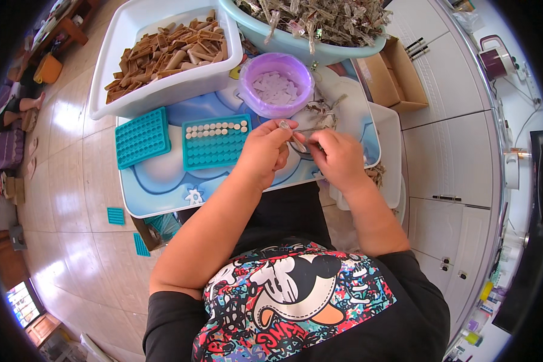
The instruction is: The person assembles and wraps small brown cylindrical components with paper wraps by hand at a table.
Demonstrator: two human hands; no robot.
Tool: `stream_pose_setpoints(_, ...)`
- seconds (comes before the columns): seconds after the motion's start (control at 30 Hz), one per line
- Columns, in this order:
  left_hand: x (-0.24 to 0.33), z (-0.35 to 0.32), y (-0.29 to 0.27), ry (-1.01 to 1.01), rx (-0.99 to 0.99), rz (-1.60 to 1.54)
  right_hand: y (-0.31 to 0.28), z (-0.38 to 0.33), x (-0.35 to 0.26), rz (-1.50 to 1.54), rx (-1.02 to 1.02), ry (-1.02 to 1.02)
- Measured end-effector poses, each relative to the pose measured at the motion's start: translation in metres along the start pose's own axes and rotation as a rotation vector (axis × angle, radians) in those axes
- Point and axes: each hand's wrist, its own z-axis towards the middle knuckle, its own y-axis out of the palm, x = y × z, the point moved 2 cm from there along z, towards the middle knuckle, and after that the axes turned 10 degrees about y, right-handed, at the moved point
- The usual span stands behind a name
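Note:
Both of my hands meet over the near right part of the blue patterned table [157, 175]. My left hand [265, 154] is closed, pinching a small pale, shiny piece [297, 144] whose kind I cannot make out. Close beside it, my right hand [339, 158] has its thumb and fingers pressed together at the right of that piece; what they hold is hidden. Just beyond the hands lie dried grey-brown plant stalks [324, 113]. A purple-lined bowl [245, 90] with white flakes stands ahead. To the left, a teal grid tray [214, 158] has round whitish discs in its far rows.
A second teal tray [142, 139] lies farther left. Behind stand a white bin [105, 72] of brown pieces and a pale-blue basin [338, 55] heaped with dried plants. A cardboard box [404, 96] and a white tub [387, 130] are at the right, beside white cabinets [446, 157].

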Motion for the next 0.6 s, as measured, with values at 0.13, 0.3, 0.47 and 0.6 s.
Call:
stream_pose_setpoints(0.13, 0.001, -0.008, -0.001, -0.047, -0.028, -0.096, 0.009, -0.002, 0.002, -0.099, 0.003, 0.084)
stream_pose_setpoints(0.3, 0.005, -0.015, -0.006, -0.038, -0.005, -0.112, 0.012, 0.005, -0.003, -0.004, 0.037, 0.088)
stream_pose_setpoints(0.47, -0.004, -0.014, -0.014, -0.01, 0.084, 0.089, 0.008, 0.001, -0.001, 0.04, -0.018, 0.178)
stream_pose_setpoints(0.6, -0.011, -0.013, -0.009, -0.039, 0.074, 0.191, 0.0, 0.0, -0.004, 0.08, -0.052, 0.188)
